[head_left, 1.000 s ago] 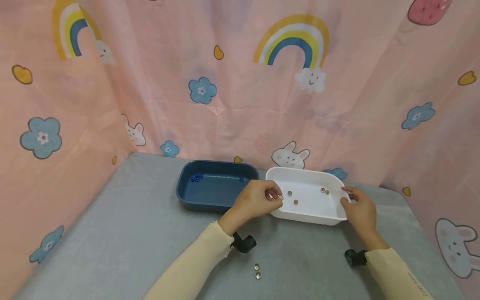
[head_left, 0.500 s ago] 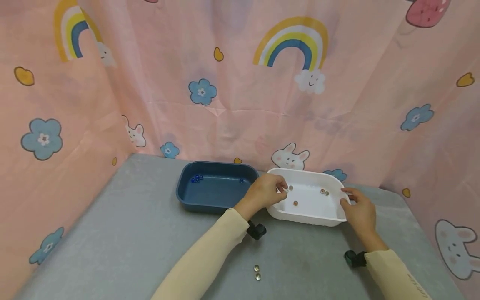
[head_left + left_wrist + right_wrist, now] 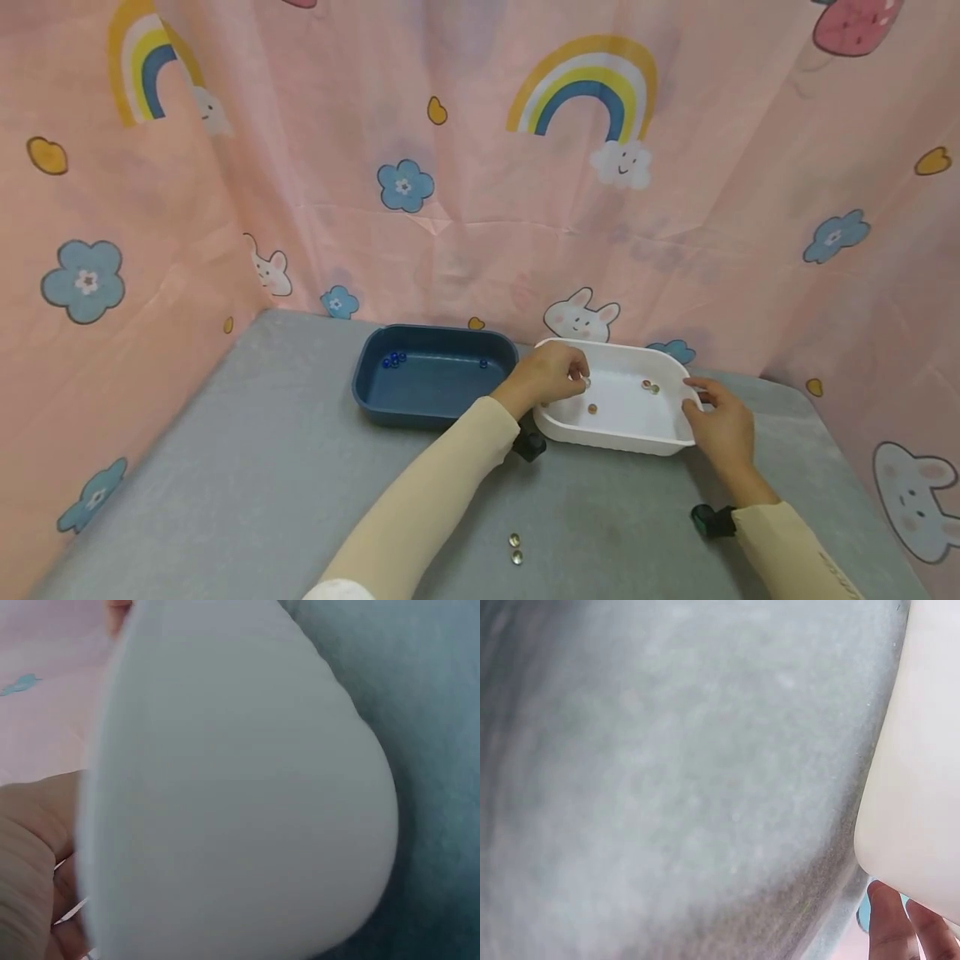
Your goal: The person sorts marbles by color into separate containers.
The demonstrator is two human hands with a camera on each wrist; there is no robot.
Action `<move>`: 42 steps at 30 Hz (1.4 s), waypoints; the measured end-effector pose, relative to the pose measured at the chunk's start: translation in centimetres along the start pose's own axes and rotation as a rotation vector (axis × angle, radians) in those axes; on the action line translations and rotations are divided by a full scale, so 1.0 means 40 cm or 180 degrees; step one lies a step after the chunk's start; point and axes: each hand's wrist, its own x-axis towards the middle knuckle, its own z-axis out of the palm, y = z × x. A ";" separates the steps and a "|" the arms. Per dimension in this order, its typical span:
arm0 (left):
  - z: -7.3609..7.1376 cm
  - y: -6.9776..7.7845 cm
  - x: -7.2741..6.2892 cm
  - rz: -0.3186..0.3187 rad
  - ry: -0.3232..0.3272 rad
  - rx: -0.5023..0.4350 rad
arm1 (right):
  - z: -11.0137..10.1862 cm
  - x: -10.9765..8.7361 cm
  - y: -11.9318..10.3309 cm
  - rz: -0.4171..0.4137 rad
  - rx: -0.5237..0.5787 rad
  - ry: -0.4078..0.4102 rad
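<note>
My left hand [image 3: 551,372] reaches over the left end of a white tray [image 3: 615,439], fingers curled. A small clear glass marble [image 3: 587,382] shows at its fingertips and appears pinched there. My right hand [image 3: 722,425] grips the tray's right end, thumb and fingers at the rim. Other small marbles lie inside the tray, including an amber one [image 3: 592,409] near the middle. In the left wrist view the tray's outer wall [image 3: 240,780] hides the left fingertips. In the right wrist view two right fingers [image 3: 889,922] show beside the tray's end.
A dark blue tray [image 3: 420,412] stands left of the white one, holding several blue marbles [image 3: 392,361]. Two clear marbles [image 3: 515,548] lie on the grey tabletop [image 3: 247,483] near the front. A pink patterned curtain [image 3: 465,242] hangs behind and along the sides.
My left hand has moved right and slightly farther over the white tray, the marble staying at its fingertips. A marble at the tray's left end has come into sight. The right hand keeps its place.
</note>
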 end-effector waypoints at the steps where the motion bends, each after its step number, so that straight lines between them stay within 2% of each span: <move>1: 0.002 -0.001 0.004 -0.0024 -0.0040 0.0045 | 0.000 0.000 0.000 -0.0008 -0.0007 0.0003; 4: 0.012 -0.006 0.016 -0.0035 -0.0152 0.0275 | 0.000 0.000 0.002 0.0000 -0.0002 -0.0006; 9: 0.026 -0.014 0.033 0.0085 -0.0222 0.0714 | -0.001 -0.001 0.004 -0.0008 -0.0008 -0.0015; 20: 0.038 -0.024 0.047 0.0072 -0.0513 0.0814 | -0.002 0.001 0.002 -0.0063 -0.0003 0.0001; 27: 0.041 -0.021 0.053 0.0016 -0.0579 0.1080 | 0.000 0.003 -0.002 -0.0026 -0.0023 -0.0028; 31: 0.039 -0.018 0.052 -0.0017 -0.0657 0.1110 | 0.001 0.001 -0.002 -0.0011 -0.0032 -0.0043; 38: 0.046 -0.019 0.054 0.0100 -0.0723 0.1327 | -0.003 -0.003 -0.001 -0.0121 -0.0018 0.0001; 42: 0.045 -0.018 0.053 0.0081 -0.0790 0.1360 | -0.004 -0.004 -0.003 -0.0134 -0.0019 -0.0006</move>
